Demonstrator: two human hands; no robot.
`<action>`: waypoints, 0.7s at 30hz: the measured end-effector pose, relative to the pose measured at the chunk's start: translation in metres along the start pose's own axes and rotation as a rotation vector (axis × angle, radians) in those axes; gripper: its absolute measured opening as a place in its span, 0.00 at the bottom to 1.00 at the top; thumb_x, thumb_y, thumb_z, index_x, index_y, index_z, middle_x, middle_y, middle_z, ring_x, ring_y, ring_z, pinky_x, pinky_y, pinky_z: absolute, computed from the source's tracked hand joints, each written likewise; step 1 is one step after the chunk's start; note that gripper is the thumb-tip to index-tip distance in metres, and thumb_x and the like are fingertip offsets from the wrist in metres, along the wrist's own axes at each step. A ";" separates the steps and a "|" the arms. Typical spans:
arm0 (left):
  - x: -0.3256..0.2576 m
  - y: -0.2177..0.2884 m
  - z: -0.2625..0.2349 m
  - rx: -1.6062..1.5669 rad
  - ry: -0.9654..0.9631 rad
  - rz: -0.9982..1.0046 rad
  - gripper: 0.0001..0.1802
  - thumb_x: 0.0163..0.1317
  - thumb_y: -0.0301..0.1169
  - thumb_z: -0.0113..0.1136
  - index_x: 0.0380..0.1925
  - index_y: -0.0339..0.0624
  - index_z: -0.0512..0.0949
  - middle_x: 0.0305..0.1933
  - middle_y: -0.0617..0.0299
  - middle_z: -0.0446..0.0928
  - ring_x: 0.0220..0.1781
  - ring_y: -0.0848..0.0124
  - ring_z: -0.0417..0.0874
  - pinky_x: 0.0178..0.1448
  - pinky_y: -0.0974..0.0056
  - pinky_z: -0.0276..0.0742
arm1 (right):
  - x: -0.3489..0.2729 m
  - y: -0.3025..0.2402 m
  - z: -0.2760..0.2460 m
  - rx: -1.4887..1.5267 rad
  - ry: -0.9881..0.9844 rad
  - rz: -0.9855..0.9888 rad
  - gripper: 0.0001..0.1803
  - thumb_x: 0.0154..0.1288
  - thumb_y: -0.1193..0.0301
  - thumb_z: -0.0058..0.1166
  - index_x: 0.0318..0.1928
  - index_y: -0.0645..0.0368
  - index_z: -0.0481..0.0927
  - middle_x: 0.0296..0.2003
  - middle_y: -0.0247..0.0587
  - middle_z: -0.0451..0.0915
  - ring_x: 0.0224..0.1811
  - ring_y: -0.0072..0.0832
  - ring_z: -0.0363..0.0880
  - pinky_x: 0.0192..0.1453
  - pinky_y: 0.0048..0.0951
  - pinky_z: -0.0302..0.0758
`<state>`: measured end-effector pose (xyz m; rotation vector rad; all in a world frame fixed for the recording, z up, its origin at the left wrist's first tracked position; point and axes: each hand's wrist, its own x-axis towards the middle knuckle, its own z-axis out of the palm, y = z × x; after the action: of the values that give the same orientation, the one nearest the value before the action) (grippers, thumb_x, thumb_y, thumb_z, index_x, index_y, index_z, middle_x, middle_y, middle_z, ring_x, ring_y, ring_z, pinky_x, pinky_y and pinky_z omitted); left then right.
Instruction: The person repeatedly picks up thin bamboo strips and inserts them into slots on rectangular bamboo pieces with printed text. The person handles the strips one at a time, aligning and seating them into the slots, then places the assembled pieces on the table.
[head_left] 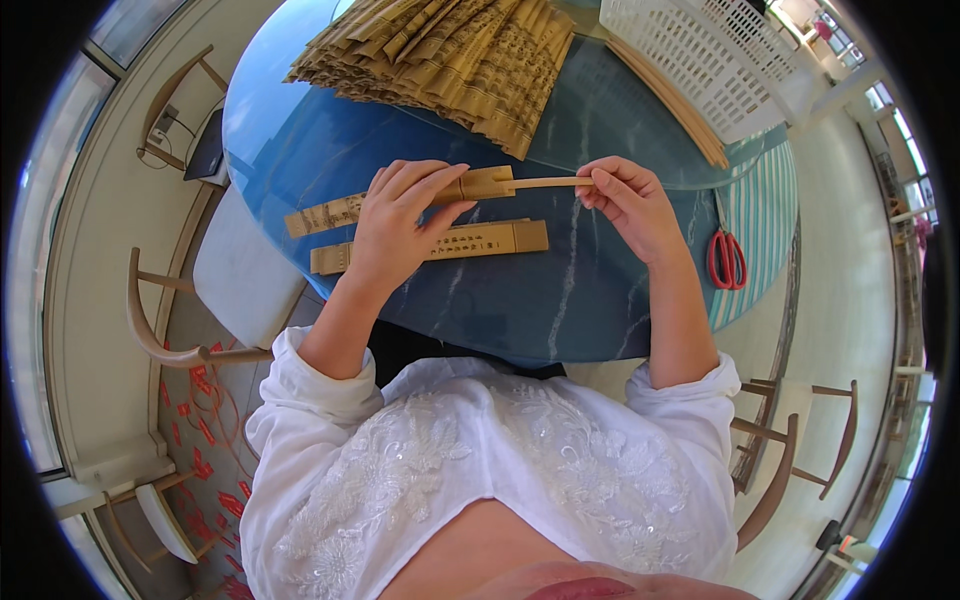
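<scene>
Gold paper chopstick sleeve pinched in left hand, seemingly for steadiness; right hand pinches outer end of wooden chopsticks, apparently keeping them aligned.

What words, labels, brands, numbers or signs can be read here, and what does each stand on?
Lower gold sleeve: a row of dark characters along its face, partly behind the left hand; wording not copied here.
Upper gold sleeve: dark characters toward its left end, too small to read surely.
Gold pile: dark printing, too small to read.
I can make out no other lettering.
</scene>
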<state>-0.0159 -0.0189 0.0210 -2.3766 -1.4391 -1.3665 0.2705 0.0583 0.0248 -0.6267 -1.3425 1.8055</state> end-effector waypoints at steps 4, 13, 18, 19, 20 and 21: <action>0.000 0.004 0.000 -0.019 -0.041 0.019 0.24 0.48 0.27 0.76 0.48 0.41 0.83 0.44 0.59 0.81 0.44 0.61 0.80 0.50 0.59 0.75 | -0.001 0.002 0.005 -0.051 0.002 0.037 0.10 0.71 0.72 0.57 0.48 0.65 0.82 0.36 0.38 0.83 0.37 0.20 0.78 0.46 0.21 0.76; 0.005 0.024 0.011 -0.049 -0.100 0.085 0.23 0.48 0.29 0.75 0.47 0.41 0.83 0.43 0.61 0.81 0.43 0.62 0.79 0.49 0.59 0.74 | 0.001 0.013 0.015 -0.154 -0.131 0.138 0.13 0.68 0.69 0.62 0.49 0.62 0.80 0.38 0.32 0.83 0.40 0.18 0.79 0.47 0.22 0.76; 0.007 0.031 0.016 -0.069 -0.098 0.086 0.22 0.49 0.28 0.74 0.47 0.40 0.83 0.43 0.61 0.81 0.43 0.62 0.79 0.49 0.59 0.74 | -0.001 0.009 0.017 -0.158 -0.142 0.124 0.11 0.68 0.71 0.61 0.48 0.61 0.81 0.37 0.33 0.83 0.38 0.18 0.80 0.45 0.21 0.76; 0.007 0.031 0.016 -0.067 -0.097 0.086 0.22 0.49 0.28 0.74 0.47 0.40 0.83 0.43 0.61 0.81 0.43 0.62 0.79 0.49 0.59 0.74 | -0.001 0.009 0.017 -0.158 -0.138 0.118 0.10 0.68 0.72 0.61 0.48 0.61 0.81 0.36 0.33 0.83 0.37 0.19 0.80 0.45 0.21 0.77; 0.006 0.030 0.017 -0.064 -0.096 0.086 0.21 0.49 0.27 0.74 0.47 0.40 0.83 0.43 0.61 0.81 0.43 0.61 0.79 0.49 0.59 0.74 | -0.001 0.009 0.017 -0.161 -0.143 0.108 0.10 0.68 0.72 0.60 0.48 0.61 0.81 0.36 0.34 0.83 0.37 0.19 0.81 0.44 0.22 0.77; 0.006 0.030 0.017 -0.060 -0.092 0.084 0.21 0.49 0.27 0.73 0.46 0.40 0.83 0.43 0.61 0.81 0.43 0.61 0.79 0.49 0.59 0.74 | -0.001 0.009 0.017 -0.166 -0.150 0.098 0.10 0.68 0.72 0.60 0.47 0.61 0.81 0.36 0.34 0.83 0.37 0.19 0.81 0.44 0.22 0.77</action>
<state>0.0181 -0.0240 0.0259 -2.5376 -1.3194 -1.3157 0.2548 0.0469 0.0216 -0.6658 -1.5995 1.8628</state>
